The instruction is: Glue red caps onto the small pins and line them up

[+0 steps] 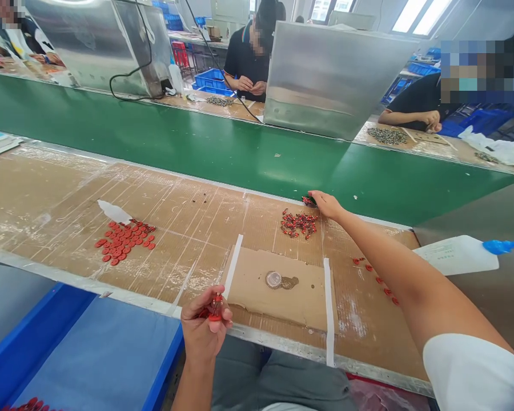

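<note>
Near the table's front edge, my left hand (208, 322) is closed on a small red part (216, 308) with a round disc base, its narrow end up. More red shows between those fingers. My right hand (325, 205) reaches to the far table edge, its fingers curled around some small red-and-black parts (308, 201); the fingertips are partly hidden. Just below it lies a loose pile of similar small red-and-black parts (298, 224). Between my hands is a cardboard sheet (257, 302) bearing a small round clear dish (273, 279) beside a wet-looking stain.
Red discs (122, 242) are heaped at the left by a white scrap (113, 211). A blue bin (98, 348) stands front left. A white bottle with blue nozzle (458, 255) and several red pieces (388, 291) are right. Beyond the green belt (197, 137), people work beside metal housings (325, 80).
</note>
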Demonstrator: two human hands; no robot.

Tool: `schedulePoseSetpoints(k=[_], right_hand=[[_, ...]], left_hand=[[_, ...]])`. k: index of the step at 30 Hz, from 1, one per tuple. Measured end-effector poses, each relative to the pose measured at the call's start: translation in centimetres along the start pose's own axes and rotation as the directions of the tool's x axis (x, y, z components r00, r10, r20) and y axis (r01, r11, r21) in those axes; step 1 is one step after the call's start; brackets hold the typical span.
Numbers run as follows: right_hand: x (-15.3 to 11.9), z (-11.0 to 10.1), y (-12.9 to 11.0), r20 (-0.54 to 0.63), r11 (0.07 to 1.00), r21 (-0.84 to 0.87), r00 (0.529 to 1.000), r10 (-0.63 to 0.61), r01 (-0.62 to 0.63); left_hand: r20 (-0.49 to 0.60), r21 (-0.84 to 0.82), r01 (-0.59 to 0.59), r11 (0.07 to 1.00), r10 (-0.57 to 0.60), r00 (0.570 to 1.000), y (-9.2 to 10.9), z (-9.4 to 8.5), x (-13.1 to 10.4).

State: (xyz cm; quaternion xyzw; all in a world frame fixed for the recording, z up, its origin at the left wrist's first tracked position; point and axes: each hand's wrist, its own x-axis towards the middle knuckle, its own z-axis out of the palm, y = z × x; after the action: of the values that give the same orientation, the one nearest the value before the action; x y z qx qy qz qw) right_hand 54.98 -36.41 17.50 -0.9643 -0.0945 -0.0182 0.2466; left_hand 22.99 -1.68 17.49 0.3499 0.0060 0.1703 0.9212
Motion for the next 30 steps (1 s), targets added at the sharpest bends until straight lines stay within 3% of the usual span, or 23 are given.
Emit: schedulePoseSetpoints(k=[5,10,15,20,25,30], right_hand=[[-0.9,1.0,-1.4,0.093,0.996,0.039,0.992,-0.088,0.085],[-1.6,1.1,-3.2,0.111,0.987,0.039,0.981,-0.157,0.154],[-2.7,0.6,-4.5,0.109,0.976,0.017,0.97,-0.217,0.216],[-2.2,0.5,-5.6,0.018,0.977,-0.017,0.977,-0.212,0.212],[-0.8,2.2,-6.6,0.072,0.969,-0.019,0.967,-0.245,0.247],[-2.2,3.7,-7.1,0.132,0.961,-0.042,0.955,-0.266,0.273]], left_hand=[[-0.002,0.0,-0.012,1.0,0.012,1.0,0.1,0.0,-0.1],[-0.005,0.008,-0.007,1.0,0.007,1.0,0.1,0.3,-0.3],[-0.027,0.015,-0.013,1.0,0.014,1.0,0.3,0.4,-0.5],[-0.011,0.047,-0.037,0.998,0.038,0.999,0.3,0.0,-0.5],[0.009,0.055,-0.07,0.996,0.069,0.998,0.4,-0.2,-0.5],[0.024,0.046,-0.094,0.994,0.093,0.995,1.0,0.5,-0.6]])
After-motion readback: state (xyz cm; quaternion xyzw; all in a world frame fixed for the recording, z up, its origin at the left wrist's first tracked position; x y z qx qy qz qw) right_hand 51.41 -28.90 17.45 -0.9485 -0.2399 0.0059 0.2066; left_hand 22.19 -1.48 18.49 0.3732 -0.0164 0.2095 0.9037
